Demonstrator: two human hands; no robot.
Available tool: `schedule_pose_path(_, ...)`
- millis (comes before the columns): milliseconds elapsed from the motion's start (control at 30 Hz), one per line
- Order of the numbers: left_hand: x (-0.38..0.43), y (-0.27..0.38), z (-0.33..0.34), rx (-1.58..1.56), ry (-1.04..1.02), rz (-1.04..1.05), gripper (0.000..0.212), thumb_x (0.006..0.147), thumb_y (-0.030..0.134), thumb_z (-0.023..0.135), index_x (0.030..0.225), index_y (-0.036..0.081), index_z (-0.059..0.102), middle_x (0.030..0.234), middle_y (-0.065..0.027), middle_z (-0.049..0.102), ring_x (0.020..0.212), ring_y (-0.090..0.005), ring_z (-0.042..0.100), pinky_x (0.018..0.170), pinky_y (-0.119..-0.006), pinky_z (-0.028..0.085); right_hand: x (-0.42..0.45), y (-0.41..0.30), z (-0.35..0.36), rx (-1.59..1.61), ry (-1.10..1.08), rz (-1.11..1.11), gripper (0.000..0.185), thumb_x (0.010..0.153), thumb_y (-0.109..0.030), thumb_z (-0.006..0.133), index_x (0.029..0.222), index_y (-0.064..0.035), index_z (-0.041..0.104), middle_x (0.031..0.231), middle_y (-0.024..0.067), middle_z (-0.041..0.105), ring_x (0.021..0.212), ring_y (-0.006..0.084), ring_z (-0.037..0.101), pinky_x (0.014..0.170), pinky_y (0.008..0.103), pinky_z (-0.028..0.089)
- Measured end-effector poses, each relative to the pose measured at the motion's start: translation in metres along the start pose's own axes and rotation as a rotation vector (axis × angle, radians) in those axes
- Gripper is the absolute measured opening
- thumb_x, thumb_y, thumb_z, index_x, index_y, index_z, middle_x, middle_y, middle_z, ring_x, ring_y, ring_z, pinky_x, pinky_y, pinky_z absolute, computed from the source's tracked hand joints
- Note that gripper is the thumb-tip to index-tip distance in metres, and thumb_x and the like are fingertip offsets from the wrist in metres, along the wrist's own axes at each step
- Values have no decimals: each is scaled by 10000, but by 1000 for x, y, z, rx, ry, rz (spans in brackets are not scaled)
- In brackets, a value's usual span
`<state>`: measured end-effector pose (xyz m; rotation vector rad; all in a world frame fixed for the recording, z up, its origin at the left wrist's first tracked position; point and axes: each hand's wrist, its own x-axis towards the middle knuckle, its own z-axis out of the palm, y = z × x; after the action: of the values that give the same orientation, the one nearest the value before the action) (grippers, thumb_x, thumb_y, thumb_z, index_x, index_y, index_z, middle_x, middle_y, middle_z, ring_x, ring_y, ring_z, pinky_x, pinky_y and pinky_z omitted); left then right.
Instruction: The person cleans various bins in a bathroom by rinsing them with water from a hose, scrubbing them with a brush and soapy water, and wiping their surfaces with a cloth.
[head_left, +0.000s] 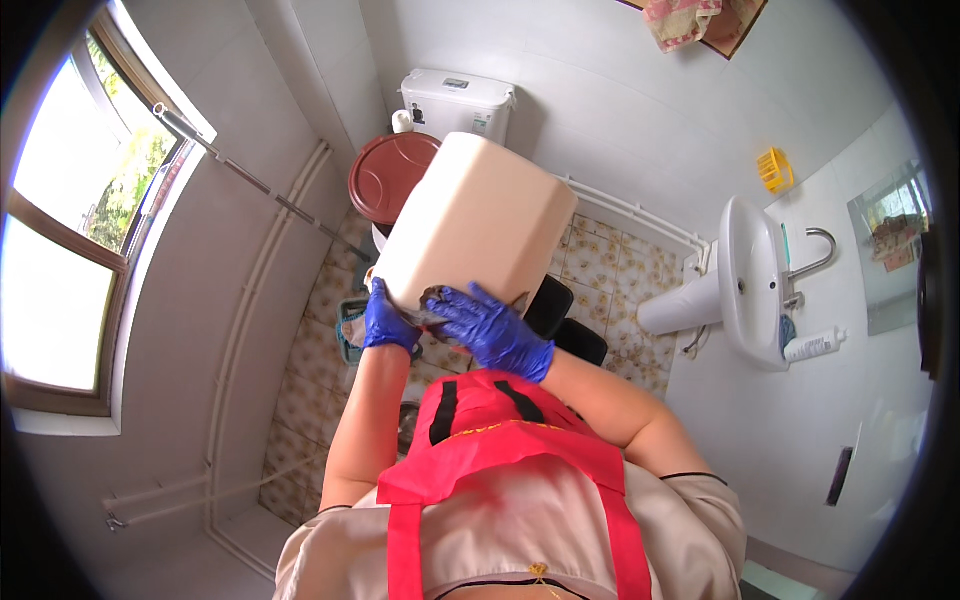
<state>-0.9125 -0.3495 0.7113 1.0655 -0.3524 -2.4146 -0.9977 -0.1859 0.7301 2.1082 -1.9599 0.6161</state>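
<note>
A cream plastic bin-like container (480, 217) is tilted in front of me, its smooth side facing up. My left hand (390, 319), in a blue glove, grips its near left edge. A grey-brown cloth (442, 300) lies at the container's near end, partly under my right hand (487, 326). That hand, also gloved in blue, is pressed over the cloth with its fingers curled on it. The container's opening and the underside of the cloth are hidden.
A dark red lid (390, 176) lies beside the toilet tank (457, 97). On the right stands a pedestal washbasin (757, 285). A pole (255, 180) leans near the window. Black stools or similar black items (551, 304) and a teal basket (349, 349) are on the tiled floor (592, 255).
</note>
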Motion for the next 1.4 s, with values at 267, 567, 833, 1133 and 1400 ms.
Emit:
schedule_pose_path(267, 10, -2, -14, -3, -11, -57, 488, 869, 529, 385, 1207, 191, 486, 1222, -24, 515, 1096, -264, 483, 880, -489, 383, 31, 116, -24, 450, 861, 721, 399, 942, -199, 356, 1312, -50, 361, 1212, 183, 480, 1113, 219, 466, 950, 362, 361)
schedule_pose_path(567, 9, 14, -31, 59, -204, 85, 517, 880, 507, 401, 1244, 143, 453, 1216, -45, 517, 1080, -248, 504, 852, -431, 437, -14, 110, 73, 1890, 1104, 739, 395, 896, -258, 468, 1199, -5, 445, 1177, 151, 488, 1045, 257, 496, 897, 333, 392)
schedule_pose_path(833, -2, 86, -66, 314, -259, 398, 501, 895, 390, 466, 1180, -22, 463, 1127, -153, 550, 996, -236, 561, 835, -380, 471, 17, 133, -40, 1497, 261, 755, 373, 853, -273, 525, 1127, -19, 524, 1053, 73, 574, 919, 179, 554, 809, 299, 441)
schedule_pose_path(1133, -42, 100, -40, 874, -166, 874, 278, 884, 255, 515, 659, 94, 486, 524, 51, 438, 435, -42, 391, 400, -225, 291, 32, 164, -84, 1345, -241, 851, 306, 825, -217, 543, 1058, -25, 592, 969, 36, 618, 832, 124, 577, 747, 280, 463)
schedule_pose_path(1400, -45, 93, -34, 885, -118, 964, 239, 847, 204, 572, 681, 37, 530, 602, 54, 475, 557, -33, 398, 488, -226, 330, 48, 179, -76, 984, -257, 645, 260, 874, -180, 491, 943, 34, 623, 844, 70, 644, 755, 103, 559, 706, 282, 448)
